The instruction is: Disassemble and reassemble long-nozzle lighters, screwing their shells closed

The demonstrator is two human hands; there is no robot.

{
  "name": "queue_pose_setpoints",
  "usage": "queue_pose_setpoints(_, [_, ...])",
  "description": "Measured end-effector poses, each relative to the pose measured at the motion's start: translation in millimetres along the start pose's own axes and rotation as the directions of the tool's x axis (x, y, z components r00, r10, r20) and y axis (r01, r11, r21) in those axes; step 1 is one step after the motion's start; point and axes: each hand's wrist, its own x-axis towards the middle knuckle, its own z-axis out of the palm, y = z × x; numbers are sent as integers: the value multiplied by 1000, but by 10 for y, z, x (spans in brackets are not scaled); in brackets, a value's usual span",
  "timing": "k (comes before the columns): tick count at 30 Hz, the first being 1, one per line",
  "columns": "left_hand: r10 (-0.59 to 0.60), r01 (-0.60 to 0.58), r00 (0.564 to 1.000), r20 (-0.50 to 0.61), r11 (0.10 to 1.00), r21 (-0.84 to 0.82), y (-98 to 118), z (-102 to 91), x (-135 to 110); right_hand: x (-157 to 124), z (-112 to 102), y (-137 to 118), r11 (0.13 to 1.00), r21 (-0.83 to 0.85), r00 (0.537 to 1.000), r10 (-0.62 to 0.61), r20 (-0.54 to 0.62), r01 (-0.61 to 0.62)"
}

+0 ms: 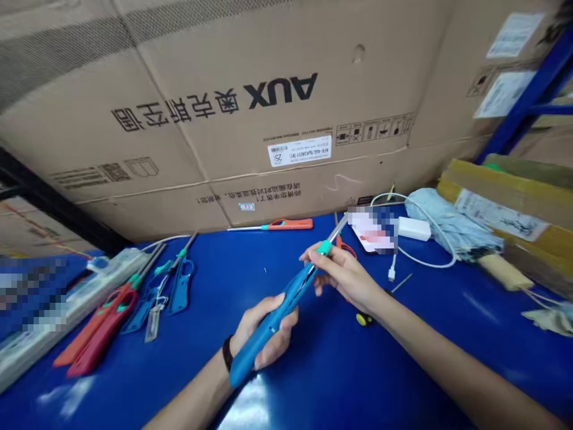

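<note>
My left hand [264, 331] is wrapped round the handle of a long blue lighter [273, 319] held above the blue table [340, 370]. Its metal nozzle [338, 230] points up and to the right, with a teal collar [324, 247] at its base. My right hand [344, 275] pinches the lighter just below that collar. A black band sits on my left wrist.
Several red and blue lighters [134, 298] lie at the left beside a white strip [67, 310]. An orange lighter [286, 225] lies by the big cardboard box [250, 107]. A phone [371, 236], white charger [414, 229], folded umbrella [452, 227] and screwdriver [364, 318] sit at the right.
</note>
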Motion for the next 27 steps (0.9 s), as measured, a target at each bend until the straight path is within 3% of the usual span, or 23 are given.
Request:
queue_pose_setpoints(5, [-23, 23, 1000, -8, 1000, -19, 19, 33, -1, 17, -88, 19, 999, -43, 990, -24, 137, 31])
queue_pose_setpoints(12, [23, 16, 973, 231, 987, -162, 29, 59, -5, -31, -120, -181, 985, -161, 946, -9, 324, 65])
queue_pose_setpoints(17, [-6, 72, 952, 306, 976, -207, -8, -6, -18, -56, -111, -235, 976, -210, 946, 18, 323, 53])
queue_pose_setpoints(22, [-2, 131, 910, 414, 950, -282, -82, -63, -11, -86, -56, -178, 970, -207, 964, -72, 257, 127])
queue_pose_setpoints(25, [-72, 204, 913, 401, 933, -296, -57, -31, -13, -108, -27, -179, 970, -201, 972, -92, 216, 137])
queue_pose_setpoints(27, [-171, 261, 930, 325, 930, -258, 17, 36, -23, -117, -30, -196, 973, -188, 975, -94, 200, 133])
